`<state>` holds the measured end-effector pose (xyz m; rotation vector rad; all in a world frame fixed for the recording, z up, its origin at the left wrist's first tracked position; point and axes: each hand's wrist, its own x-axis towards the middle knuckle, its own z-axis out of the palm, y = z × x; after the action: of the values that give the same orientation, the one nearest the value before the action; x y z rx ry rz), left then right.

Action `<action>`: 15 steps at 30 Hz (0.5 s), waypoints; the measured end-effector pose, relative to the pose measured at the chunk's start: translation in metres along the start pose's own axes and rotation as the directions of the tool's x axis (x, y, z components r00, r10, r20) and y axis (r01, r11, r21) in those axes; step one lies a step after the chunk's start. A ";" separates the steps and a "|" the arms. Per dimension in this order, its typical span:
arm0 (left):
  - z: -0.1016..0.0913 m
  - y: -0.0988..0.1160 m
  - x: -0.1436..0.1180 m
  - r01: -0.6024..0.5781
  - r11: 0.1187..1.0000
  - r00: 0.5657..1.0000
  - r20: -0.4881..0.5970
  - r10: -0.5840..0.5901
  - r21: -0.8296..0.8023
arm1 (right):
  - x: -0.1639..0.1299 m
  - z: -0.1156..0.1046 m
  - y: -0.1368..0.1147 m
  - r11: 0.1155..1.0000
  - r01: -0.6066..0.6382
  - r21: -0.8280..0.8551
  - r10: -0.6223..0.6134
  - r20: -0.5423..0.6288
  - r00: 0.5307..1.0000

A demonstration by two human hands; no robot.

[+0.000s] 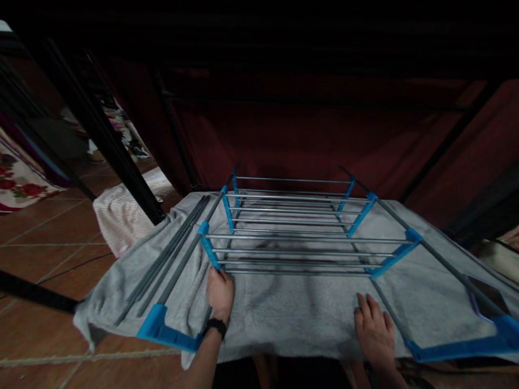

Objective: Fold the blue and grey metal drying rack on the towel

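Observation:
A folding drying rack with grey metal rods (295, 240) and blue plastic joints (208, 246) stands before me. A grey towel (284, 313) lies spread across its near part, under the raised rod sections. My left hand (219, 294), with a black watch on the wrist, presses on the towel beside a blue joint, fingers curled. My right hand (375, 329) lies flat on the towel with fingers spread, next to a grey side rod.
The floor is brown tile (44, 237). A pale striped cloth (121, 213) lies on it at the left, behind a black slanted pole (105, 140). Dark red fabric (308, 140) hangs behind the rack. A flowered cloth (20, 181) shows at far left.

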<state>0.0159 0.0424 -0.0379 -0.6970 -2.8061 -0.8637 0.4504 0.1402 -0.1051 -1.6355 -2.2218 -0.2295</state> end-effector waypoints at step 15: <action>0.002 -0.001 0.000 -0.007 1.000 1.000 -0.014 0.007 -0.009 | -0.002 0.004 0.007 0.996 0.069 -0.064 -0.069 -0.001 0.998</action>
<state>0.0160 0.0425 -0.0397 -0.6991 -2.7877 -0.8764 0.4565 0.1417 -0.1102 -1.5910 -2.2927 -0.3252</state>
